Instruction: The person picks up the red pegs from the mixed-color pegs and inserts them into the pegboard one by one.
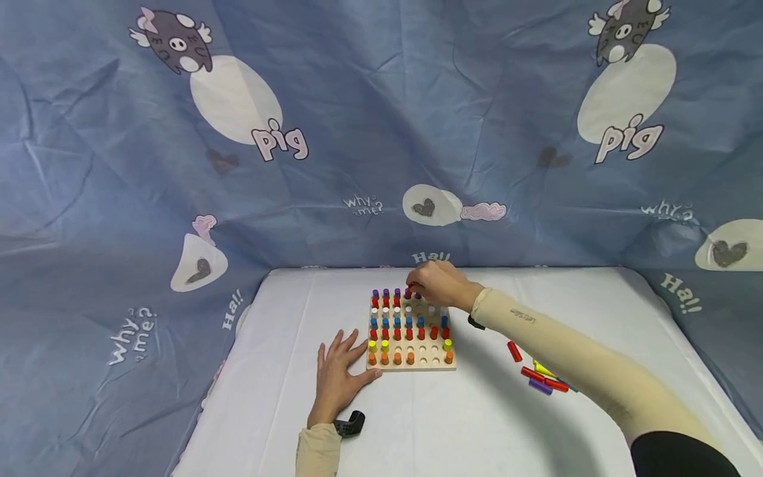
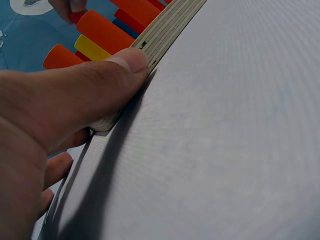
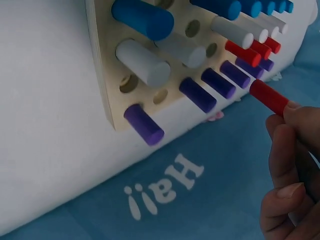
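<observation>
A wooden pegboard stands on the white table, with rows of orange, yellow, red, blue, white and purple pegs upright in its holes. My left hand lies at its near left corner with the fingers spread. In the left wrist view the left thumb presses against the board's side. Over the far edge, my right hand pinches a red peg between thumb and fingers. That peg is clear of the holes, close to the row of purple pegs. Several holes among the white and purple pegs are bare.
Loose red pegs, a purple peg and yellow pegs lie to the right of the board, partly behind the right forearm. A blue printed cloth rises behind the table's far edge.
</observation>
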`<state>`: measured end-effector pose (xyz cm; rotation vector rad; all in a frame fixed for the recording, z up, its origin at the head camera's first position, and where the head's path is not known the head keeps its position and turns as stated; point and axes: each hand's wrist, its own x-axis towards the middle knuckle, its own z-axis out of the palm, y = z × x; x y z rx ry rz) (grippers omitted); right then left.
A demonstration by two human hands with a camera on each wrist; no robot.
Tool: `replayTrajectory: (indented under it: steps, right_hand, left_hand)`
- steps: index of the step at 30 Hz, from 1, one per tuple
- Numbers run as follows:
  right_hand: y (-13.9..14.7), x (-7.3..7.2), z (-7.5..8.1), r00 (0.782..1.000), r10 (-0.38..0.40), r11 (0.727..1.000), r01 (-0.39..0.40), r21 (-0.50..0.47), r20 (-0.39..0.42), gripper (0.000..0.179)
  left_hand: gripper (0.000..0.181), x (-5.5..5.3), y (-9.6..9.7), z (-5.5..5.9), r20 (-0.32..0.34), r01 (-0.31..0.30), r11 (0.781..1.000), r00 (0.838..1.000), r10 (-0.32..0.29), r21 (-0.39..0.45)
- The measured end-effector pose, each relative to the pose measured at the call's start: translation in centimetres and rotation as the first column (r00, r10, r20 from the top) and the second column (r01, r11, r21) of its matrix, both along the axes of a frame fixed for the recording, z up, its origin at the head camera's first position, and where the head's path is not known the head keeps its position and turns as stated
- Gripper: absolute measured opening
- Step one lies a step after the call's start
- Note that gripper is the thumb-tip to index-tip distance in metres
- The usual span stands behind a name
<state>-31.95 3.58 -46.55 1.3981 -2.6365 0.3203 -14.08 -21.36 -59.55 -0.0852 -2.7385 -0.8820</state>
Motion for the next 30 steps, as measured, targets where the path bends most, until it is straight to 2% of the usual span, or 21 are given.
replayTrajectory:
  steps: [4,10,14,23,30]
  right_hand:
    - [-0.5,-0.1,-1.0,1.000,-0.005,0.999,0.004,0.038,0.020,0.008]
    - [-0.7,-0.5,-2.5,0.999,0.003,0.999,-0.005,0.045,0.042,0.007]
    - [-0.8,-0.6,-3.3,1.000,0.022,0.998,-0.023,0.066,0.021,0.008]
    - [-1.0,-0.8,-4.3,1.000,0.012,0.993,-0.012,0.119,-0.003,0.008]
    - [-1.4,-0.9,-4.4,1.000,0.021,0.994,-0.022,0.111,0.010,0.009]
  left_hand:
    - [0.073,0.1,0.0,0.0,-0.003,0.000,1.000,1.000,0.000,0.001]
    - [0.073,0.1,0.1,0.0,-0.015,0.002,1.000,1.000,-0.002,0.004]
    - [0.072,0.1,0.2,-0.1,-0.019,0.004,1.000,1.000,-0.004,0.008]
    - [0.072,0.0,0.1,0.0,-0.019,0.008,1.000,1.000,-0.008,0.012]
    - [0.073,-0.1,0.1,-0.1,-0.014,0.004,1.000,1.000,-0.004,0.002]
